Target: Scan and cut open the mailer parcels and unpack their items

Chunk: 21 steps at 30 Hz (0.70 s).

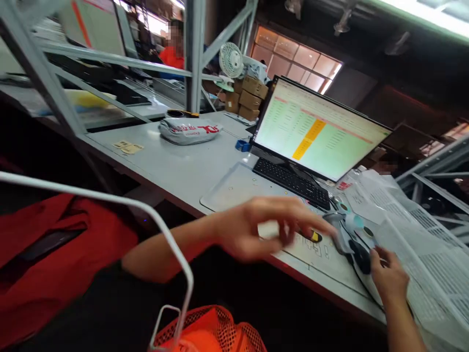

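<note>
My left hand (pixel 269 227) reaches over the desk mat (pixel 234 188), smeared by motion. Its index finger stretches out to the right, the other fingers curl loosely, and nothing shows in its grasp. Just beyond its fingers lies a small black and yellow object (pixel 314 236). At the right, my right hand (pixel 390 274) has its fingers bent together beside a rounded black device (pixel 361 256) with a cable. Whether it grips that device or something smaller is hidden. A grey object (pixel 340 239), blurred, lies between both hands, near the left fingertip.
A monitor (pixel 318 129) showing a spreadsheet stands behind a black keyboard (pixel 293 182). White plastic baskets (pixel 425 259) flank the right side. A grey parcel bag (pixel 188 132), small cartons (pixel 252 93) and a fan (pixel 231 59) sit further back. Below hangs an orange mesh bag (pixel 234 335).
</note>
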{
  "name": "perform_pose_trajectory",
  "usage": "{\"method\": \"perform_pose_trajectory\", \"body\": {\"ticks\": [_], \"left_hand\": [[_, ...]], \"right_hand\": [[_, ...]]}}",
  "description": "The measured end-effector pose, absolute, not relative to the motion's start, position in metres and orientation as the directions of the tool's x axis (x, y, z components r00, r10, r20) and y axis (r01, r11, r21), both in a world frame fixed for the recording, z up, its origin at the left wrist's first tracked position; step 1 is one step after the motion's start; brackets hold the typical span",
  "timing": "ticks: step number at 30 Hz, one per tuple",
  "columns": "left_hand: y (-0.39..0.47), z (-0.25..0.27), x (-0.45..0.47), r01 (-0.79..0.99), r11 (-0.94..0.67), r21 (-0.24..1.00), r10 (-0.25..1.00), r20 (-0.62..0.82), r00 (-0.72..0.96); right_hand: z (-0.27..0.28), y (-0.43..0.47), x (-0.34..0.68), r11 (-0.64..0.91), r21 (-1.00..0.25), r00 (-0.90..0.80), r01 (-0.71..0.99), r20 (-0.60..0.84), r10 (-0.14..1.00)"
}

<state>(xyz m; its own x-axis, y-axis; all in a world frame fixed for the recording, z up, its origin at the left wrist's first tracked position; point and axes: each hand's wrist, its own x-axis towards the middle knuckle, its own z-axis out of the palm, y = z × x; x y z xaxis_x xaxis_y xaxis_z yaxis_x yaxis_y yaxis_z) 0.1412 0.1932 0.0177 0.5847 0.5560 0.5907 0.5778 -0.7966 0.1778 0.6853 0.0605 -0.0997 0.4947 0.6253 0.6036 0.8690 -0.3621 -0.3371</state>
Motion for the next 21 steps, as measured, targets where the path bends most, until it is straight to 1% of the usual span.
{"method": "perform_pose_trajectory", "body": {"ticks": [1,2,3,4,5,7,9,11,14,16,21], "left_hand": [[0.222,0.022,0.134,0.555,-0.807,0.2,0.553,0.586,0.593],[0.252,0.026,0.122,0.568,-0.789,0.233,0.584,0.574,0.574],[0.281,0.029,0.107,0.621,-0.737,0.267,0.644,0.556,0.525],[0.308,0.031,0.088,0.7,-0.65,0.295,0.72,0.535,0.442],[0.332,0.032,0.069,0.805,-0.507,0.309,0.803,0.508,0.311],[0.37,0.03,0.031,0.878,-0.361,0.315,0.845,0.508,0.165],[0.398,0.022,0.003,0.92,-0.214,0.327,0.866,0.5,0.024],[0.42,0.011,-0.013,0.937,-0.104,0.333,0.88,0.47,-0.069],[0.445,-0.003,-0.022,0.951,-0.027,0.309,0.892,0.437,-0.117],[0.454,-0.008,-0.022,0.96,-0.009,0.279,0.901,0.418,-0.113],[0.448,-0.014,-0.021,0.982,-0.004,0.19,0.919,0.389,-0.072]], "right_hand": [[-0.113,0.084,0.693,-0.315,-0.336,0.46,0.887,0.609,0.646],[-0.124,0.103,0.7,-0.265,-0.327,0.419,0.907,0.629,0.655],[-0.134,0.118,0.705,-0.226,-0.31,0.379,0.924,0.652,0.656],[-0.142,0.127,0.71,-0.2,-0.284,0.344,0.938,0.681,0.647],[-0.147,0.131,0.715,-0.188,-0.264,0.323,0.946,0.705,0.632],[-0.155,0.13,0.721,-0.198,-0.249,0.318,0.948,0.731,0.603],[-0.161,0.123,0.725,-0.212,-0.26,0.335,0.942,0.726,0.6],[-0.167,0.115,0.725,-0.226,-0.289,0.367,0.93,0.714,0.596],[-0.173,0.107,0.727,-0.227,-0.336,0.404,0.914,0.697,0.592],[-0.174,0.104,0.73,-0.216,-0.348,0.403,0.912,0.668,0.625],[-0.181,0.103,0.749,-0.226,-0.283,0.356,0.932,0.602,0.714]]}}
